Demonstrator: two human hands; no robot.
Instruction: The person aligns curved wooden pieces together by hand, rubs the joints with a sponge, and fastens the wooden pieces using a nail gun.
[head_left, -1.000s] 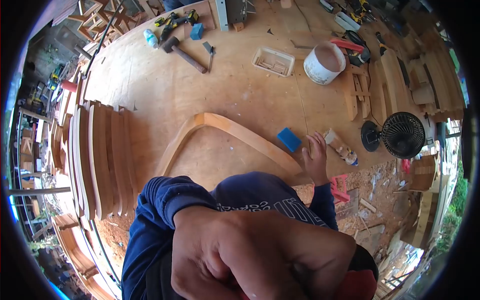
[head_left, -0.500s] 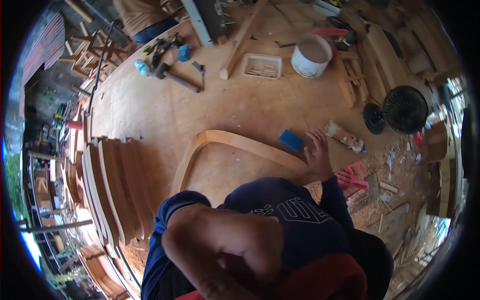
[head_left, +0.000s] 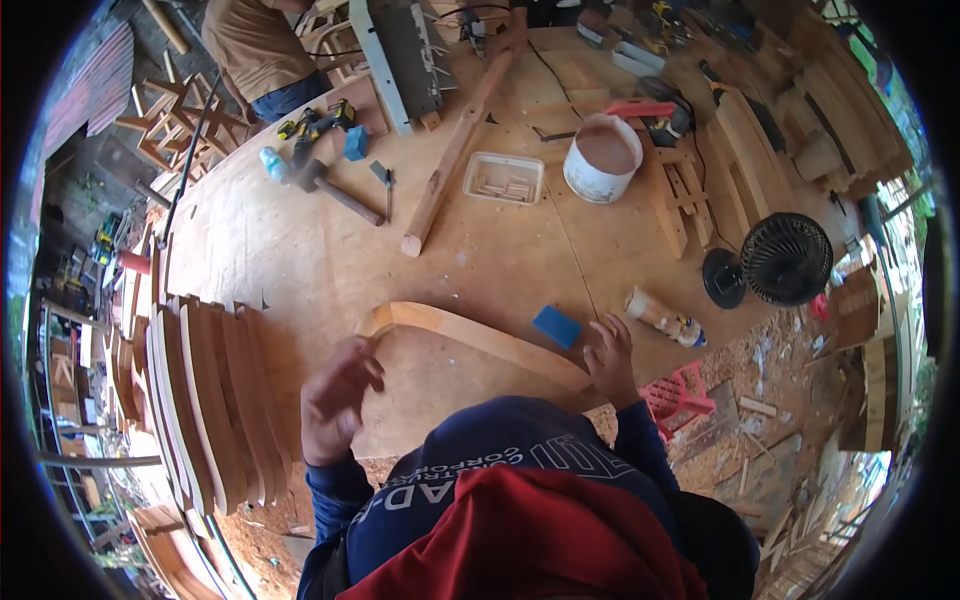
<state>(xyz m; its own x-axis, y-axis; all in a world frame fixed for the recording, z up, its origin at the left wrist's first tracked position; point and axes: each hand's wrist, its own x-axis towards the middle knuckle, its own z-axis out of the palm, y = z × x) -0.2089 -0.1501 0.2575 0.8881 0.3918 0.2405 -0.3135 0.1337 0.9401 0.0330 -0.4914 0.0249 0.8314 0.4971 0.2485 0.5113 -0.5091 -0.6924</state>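
A bent strip of pale wood (head_left: 480,336) lies on the plywood table in front of me, with its corner at the left. My left hand (head_left: 338,398) hangs by that corner, fingers loosely bent and apart, nothing in them. It covers part of the strip's left side. My right hand (head_left: 611,364) is at the strip's right end, fingers spread; whether the palm touches the wood I cannot tell. Just left of my right fingers is a blue sponge-like block (head_left: 557,326). A plastic bottle (head_left: 664,317) lies beyond them, on the right.
Stacked curved boards (head_left: 215,400) stand at left. Farther back are a mallet (head_left: 345,193), a long wooden leg (head_left: 455,160), a tray of small wood pieces (head_left: 504,179) and a white bucket (head_left: 602,165). A black fan (head_left: 786,258) stands right. Another person (head_left: 262,55) is at far left.
My left arm has swung from across my chest to the strip's left corner. My right hand stays by the right end. The view has shifted, showing more of the table's far side.
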